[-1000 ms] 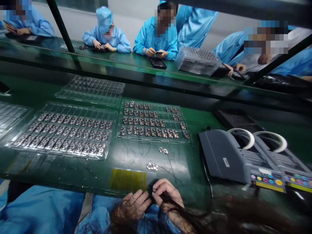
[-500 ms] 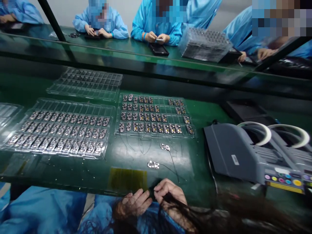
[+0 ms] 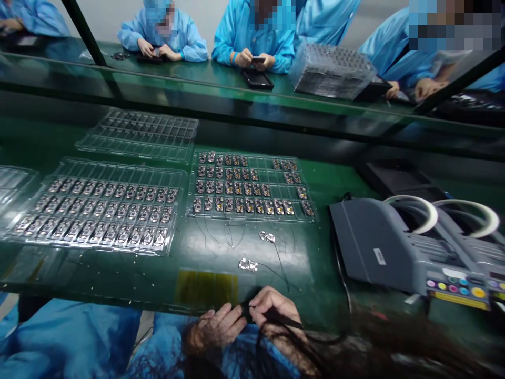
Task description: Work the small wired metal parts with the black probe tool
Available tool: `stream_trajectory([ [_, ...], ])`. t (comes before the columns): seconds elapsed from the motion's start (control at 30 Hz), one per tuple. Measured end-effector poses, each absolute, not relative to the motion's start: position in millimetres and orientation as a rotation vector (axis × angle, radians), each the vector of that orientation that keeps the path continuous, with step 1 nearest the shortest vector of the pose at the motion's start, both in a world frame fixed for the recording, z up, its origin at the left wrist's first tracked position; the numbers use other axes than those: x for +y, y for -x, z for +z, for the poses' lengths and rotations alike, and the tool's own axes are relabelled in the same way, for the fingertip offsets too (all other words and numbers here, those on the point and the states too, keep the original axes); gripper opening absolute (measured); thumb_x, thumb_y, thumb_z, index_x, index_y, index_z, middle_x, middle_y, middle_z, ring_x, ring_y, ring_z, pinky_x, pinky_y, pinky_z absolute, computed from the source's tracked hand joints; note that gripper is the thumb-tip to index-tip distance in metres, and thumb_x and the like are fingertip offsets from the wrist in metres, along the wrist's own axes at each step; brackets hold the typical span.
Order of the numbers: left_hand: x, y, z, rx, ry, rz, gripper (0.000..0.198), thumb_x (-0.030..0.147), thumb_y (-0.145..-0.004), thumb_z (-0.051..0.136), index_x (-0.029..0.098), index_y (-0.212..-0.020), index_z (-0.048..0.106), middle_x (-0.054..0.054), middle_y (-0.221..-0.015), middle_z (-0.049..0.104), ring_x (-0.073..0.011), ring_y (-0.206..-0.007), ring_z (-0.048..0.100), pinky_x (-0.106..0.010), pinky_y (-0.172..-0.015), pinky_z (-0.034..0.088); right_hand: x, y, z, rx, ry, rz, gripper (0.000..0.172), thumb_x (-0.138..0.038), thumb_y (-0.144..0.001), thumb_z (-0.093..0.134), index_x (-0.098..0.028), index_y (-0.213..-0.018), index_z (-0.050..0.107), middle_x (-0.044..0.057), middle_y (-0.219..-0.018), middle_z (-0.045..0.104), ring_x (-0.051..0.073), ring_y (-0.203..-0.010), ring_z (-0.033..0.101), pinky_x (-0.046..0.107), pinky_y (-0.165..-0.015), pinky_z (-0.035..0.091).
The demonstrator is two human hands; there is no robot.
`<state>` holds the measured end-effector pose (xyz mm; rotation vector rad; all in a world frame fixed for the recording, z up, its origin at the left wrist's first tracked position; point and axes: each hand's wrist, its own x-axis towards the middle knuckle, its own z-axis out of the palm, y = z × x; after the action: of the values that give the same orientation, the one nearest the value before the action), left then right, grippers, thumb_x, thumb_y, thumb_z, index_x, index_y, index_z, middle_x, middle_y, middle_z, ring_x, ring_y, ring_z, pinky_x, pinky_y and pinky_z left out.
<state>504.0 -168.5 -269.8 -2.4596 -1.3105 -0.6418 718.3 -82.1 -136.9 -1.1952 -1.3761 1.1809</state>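
Note:
My left hand (image 3: 216,327) and my right hand (image 3: 272,309) are close together at the bench's near edge, above my blue sleeves. Between their fingers they pinch a lock of long dark hair (image 3: 278,316), which hangs across the lower right of the view. Beyond them lies a yellow tape patch (image 3: 207,288). The nearest objects past it are two small circuit boards (image 3: 248,265) (image 3: 267,237) trailing thin black wires. Clear plastic trays (image 3: 252,187) of boards stand farther off.
A second loaded tray (image 3: 98,208) and an unloaded tray (image 3: 138,134) sit on the green bench (image 3: 335,181). Grey tape dispensers (image 3: 374,242) stand to the right. Across a glass divider (image 3: 236,84), blue-suited co-workers handle small items beside stacked trays (image 3: 331,71).
My view has tilted and shifted, moving the bench scene upward in the frame. My hands have drawn the dark lock tighter between them, and loose hair covers less of the view.

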Motion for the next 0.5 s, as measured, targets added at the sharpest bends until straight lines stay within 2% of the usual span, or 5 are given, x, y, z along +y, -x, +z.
stream_trajectory([
  [0.1,-167.0,-503.6,-264.0,-1.255,2.397,-0.727,0.027,0.037,-0.095,0.068,0.054,-0.110,0.083,0.021,-0.105,0.090,-0.0076,-0.095,0.081,-0.024,-0.095,0.058,-81.3,-716.4,-124.0,-1.346,1.238,1.211,0.022,-0.019,-0.081,0.084,-0.035,-0.069,0.074,0.001,-0.073,0.083,0.023,-0.060,0.078,0.033,-0.057,0.060],
  [0.23,-162.5,-507.9,-257.8,-1.287,2.359,-0.774,0.028,0.034,-0.092,0.067,0.052,-0.106,0.084,0.019,-0.100,0.090,-0.0088,-0.092,0.081,-0.023,-0.083,0.060,-82.6,-715.8,-120.4,-1.296,1.268,1.253,0.022,-0.023,-0.078,0.087,-0.033,-0.065,0.073,0.002,-0.072,0.082,0.024,-0.059,0.076,0.034,-0.056,0.057],
  [0.37,-157.1,-512.8,-259.5,-1.308,2.302,-0.865,0.021,0.039,-0.091,0.067,0.050,-0.099,0.083,0.019,-0.093,0.089,-0.0088,-0.087,0.079,-0.023,-0.082,0.058,-85.0,-716.2,-123.5,-1.181,1.285,1.377,0.024,-0.036,-0.077,0.092,-0.031,-0.062,0.074,0.003,-0.073,0.081,0.022,-0.056,0.069,0.036,-0.054,0.055],
  [0.5,-158.6,-517.4,-263.1,-1.339,2.278,-0.892,0.018,0.041,-0.089,0.069,0.048,-0.100,0.082,0.014,-0.091,0.089,-0.0142,-0.085,0.079,-0.030,-0.095,0.059,-77.6,-716.0,-121.5,-0.945,1.299,1.421,0.032,-0.045,-0.072,0.098,-0.028,-0.062,0.073,0.003,-0.073,0.079,0.020,-0.051,0.067,0.034,-0.050,0.056],
])
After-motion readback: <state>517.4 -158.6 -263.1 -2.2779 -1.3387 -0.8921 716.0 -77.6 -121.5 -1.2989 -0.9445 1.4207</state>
